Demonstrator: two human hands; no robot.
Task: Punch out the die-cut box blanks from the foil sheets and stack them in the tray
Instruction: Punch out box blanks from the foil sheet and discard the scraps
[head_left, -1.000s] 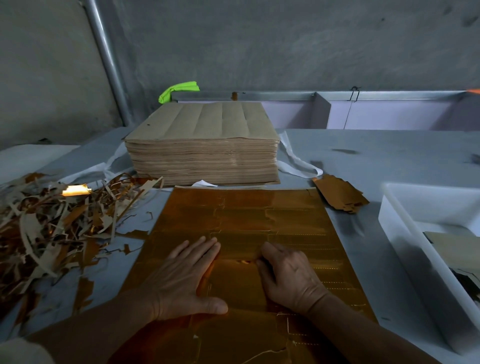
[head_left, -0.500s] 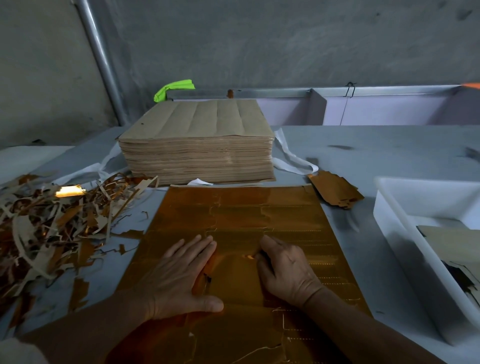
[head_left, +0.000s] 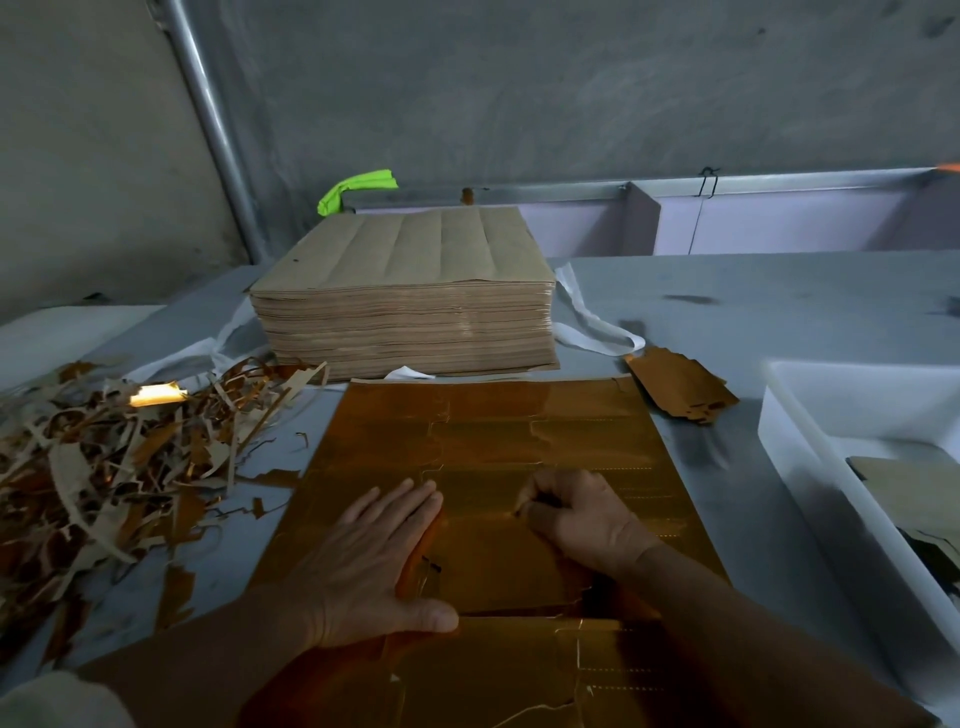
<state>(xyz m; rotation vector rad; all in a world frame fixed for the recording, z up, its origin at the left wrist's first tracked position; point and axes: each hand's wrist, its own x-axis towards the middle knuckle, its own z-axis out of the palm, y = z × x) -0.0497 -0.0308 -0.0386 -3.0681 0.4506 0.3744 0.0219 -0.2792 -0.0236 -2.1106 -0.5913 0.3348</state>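
**Desk:** Where are the hands?

**Operator:** Nearest me, both are on the foil sheet (head_left: 493, 431), which lies flat on the counter (head_left: 779, 312). I have the left hand (head_left: 363, 566) spread on the sheet's near-left part, its fingers (head_left: 410, 499) straight and pressing down. The right hand (head_left: 582, 519) sits at the sheet's middle, curled, with thumb and forefinger nipping the foil at a cut line.

**Desk:** Any blank out of it yet?

**Operator:** Not that I can judge. There is a tear open beside the left thumb, but the outlines across the sheet look mostly whole. I reckon this sheet is only begun.

**Desk:** And the rest?

**Operator:** Right of the sheet, the white tray (head_left: 800, 447) holds some blanks (head_left: 904, 483); I can't tell how many. Left of the sheet lies a heap of scrap strips (head_left: 104, 457), so a fair number seem done. Off its far-right corner lies a loose punched piece (head_left: 680, 384). Beyond its far edge stands a thick stack of sheets (head_left: 410, 312), which I take to be the work left, and most of the job.
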